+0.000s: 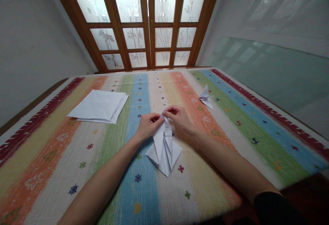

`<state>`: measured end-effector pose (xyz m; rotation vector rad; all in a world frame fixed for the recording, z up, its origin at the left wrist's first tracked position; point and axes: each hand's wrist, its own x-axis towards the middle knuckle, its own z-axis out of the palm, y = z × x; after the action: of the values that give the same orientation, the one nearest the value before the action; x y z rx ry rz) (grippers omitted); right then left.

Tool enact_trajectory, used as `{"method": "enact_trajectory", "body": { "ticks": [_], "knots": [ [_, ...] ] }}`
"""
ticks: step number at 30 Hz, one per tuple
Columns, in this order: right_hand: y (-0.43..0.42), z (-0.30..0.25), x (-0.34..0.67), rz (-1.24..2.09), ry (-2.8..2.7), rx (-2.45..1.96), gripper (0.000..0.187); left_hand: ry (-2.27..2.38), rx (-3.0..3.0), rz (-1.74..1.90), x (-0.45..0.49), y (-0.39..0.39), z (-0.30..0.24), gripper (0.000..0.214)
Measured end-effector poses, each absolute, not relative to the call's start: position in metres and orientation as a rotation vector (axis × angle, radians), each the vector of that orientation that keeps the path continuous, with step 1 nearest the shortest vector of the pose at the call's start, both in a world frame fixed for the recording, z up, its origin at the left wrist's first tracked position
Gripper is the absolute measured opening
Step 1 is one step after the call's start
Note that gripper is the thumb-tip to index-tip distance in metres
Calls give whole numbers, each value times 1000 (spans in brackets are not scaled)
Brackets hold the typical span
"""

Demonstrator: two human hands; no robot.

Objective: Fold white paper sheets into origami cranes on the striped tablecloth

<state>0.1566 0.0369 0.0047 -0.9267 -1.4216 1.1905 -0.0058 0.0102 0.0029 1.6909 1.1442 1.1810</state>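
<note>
A partly folded white paper figure (163,147) lies on the striped tablecloth (51,149) in the middle of the table. Both hands meet at its far tip. My left hand (148,125) pinches the tip from the left with curled fingers. My right hand (178,116) pinches the same tip from the right. The wide, diamond-shaped end of the paper points toward me and rests flat on the cloth.
A stack of white paper sheets (100,106) lies at the left. A finished white folded paper figure (206,96) stands at the right, beyond my right hand. Wooden doors with frosted glass (144,22) close off the far side, and a glass panel (272,70) leans at the right.
</note>
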Motion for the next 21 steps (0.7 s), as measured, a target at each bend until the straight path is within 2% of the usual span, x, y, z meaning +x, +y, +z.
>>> {"method": "enact_trajectory", "body": {
  "ticks": [7,21],
  "knots": [
    [34,-3,153,1330,-1354,-853,16,1181,1505,1293,-9,15,1,21],
    [32,-1,152,1245,-1572,-944,17,1111,1442,1371,-6,13,4,20]
  ]
}}
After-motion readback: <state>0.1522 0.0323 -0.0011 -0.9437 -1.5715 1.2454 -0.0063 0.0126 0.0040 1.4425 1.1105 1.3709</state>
